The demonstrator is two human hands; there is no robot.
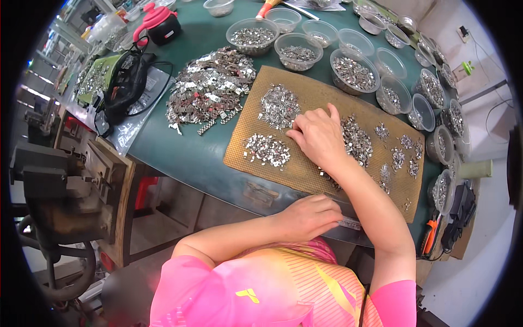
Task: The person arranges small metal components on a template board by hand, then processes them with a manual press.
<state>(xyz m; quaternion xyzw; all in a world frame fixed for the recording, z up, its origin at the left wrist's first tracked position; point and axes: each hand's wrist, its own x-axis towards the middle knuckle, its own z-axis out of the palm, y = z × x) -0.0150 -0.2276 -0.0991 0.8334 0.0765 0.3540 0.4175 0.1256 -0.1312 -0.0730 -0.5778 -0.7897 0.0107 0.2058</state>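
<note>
My right hand (320, 136) is over the tan ribbed mat (321, 87), its fingers curled together at the edge of a pile of small silver metal pieces (279, 106). Whatever its fingertips hold is hidden. Just below lies a pile of flat shiny metal bits (267, 151). Beyond the right wrist is a darker pile of metal links (357, 141). My left hand (308, 218) rests at the table's front edge, fingers bent and pressed together; their contents cannot be made out. A pale metal strip (350, 222) lies beside its fingertips.
A large heap of linked metal strips (210, 87) lies left of the mat. Clear plastic bowls of metal parts, one a tub (354, 71), curve around the back and right. A red-lidded black jug (159, 24) stands far left. Orange-handled pliers (430, 237) hang at the right edge.
</note>
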